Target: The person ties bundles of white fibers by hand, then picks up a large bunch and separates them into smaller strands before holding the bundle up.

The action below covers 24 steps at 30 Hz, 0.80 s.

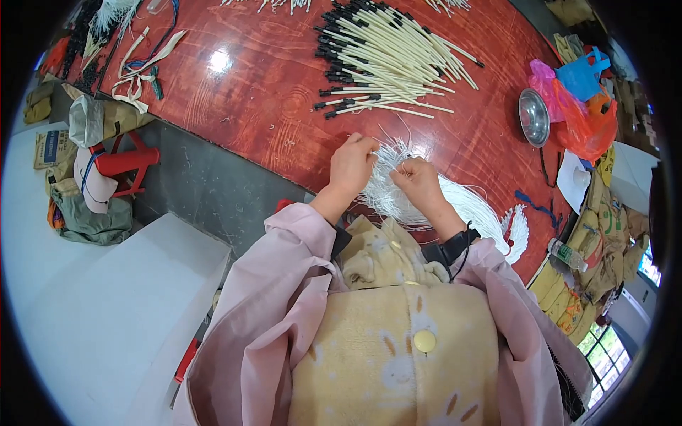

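A long bundle of white strings (465, 211) lies along the near edge of the red table, its loose, frayed end between my two hands. My left hand (349, 165) is at the left side of the frayed end, fingers drawn together in a pinch. Whatever sits between those fingertips is too small to make out. On the other side, my right hand (420, 186) pinches some of the white strings with thumb and forefinger. A few thin strands stick up beyond both hands.
A pile of pale sticks with black ends (394, 53) lies farther back on the red table (263, 92). Rightward are a metal bowl (533, 117), plastic bags (586, 117) and a bottle (567, 255). A red stool (128, 162) stands at the left.
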### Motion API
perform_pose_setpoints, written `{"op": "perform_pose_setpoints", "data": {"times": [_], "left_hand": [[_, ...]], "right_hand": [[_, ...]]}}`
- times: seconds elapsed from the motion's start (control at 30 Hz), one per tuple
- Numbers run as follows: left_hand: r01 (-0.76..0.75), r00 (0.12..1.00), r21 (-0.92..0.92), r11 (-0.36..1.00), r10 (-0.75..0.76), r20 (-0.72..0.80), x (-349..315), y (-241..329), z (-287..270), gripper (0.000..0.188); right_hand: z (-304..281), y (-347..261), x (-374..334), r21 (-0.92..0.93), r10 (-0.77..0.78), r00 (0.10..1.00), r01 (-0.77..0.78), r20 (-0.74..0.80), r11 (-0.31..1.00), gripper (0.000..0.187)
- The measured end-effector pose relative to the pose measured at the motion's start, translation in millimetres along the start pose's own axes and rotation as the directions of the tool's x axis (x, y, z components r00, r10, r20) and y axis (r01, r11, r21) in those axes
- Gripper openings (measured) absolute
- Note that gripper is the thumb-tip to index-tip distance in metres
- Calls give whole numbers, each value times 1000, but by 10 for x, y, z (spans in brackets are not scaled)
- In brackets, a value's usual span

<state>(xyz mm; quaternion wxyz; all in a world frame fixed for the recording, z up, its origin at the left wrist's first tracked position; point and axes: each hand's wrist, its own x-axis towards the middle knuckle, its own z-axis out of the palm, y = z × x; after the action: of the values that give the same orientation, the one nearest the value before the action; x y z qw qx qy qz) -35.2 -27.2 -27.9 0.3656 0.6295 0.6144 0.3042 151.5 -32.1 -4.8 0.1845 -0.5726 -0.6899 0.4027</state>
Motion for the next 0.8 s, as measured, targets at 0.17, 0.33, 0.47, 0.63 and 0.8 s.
{"op": "perform_pose_setpoints", "data": {"times": [0.17,0.33,0.47,0.63,0.8], "left_hand": [[9,991,274,962,-46,129,28,32,112,16],[-114,993,345,932,95,71,27,73,136,13],[-81,987,176,981,54,150,37,336,-22,8],[-67,991,-85,994,77,112,31,294,-30,14],[54,997,-441,896,-27,66,-19,145,110,24]], "right_hand": [[-79,21,-8,-59,16,1000,-15,15,998,18],[-79,-33,1,3,-48,998,48,-47,999,16],[-185,-108,149,28,-119,976,126,-184,992,19],[-156,-44,212,15,-214,976,215,-27,977,16],[-59,102,179,209,31,991,-58,128,976,13]]}}
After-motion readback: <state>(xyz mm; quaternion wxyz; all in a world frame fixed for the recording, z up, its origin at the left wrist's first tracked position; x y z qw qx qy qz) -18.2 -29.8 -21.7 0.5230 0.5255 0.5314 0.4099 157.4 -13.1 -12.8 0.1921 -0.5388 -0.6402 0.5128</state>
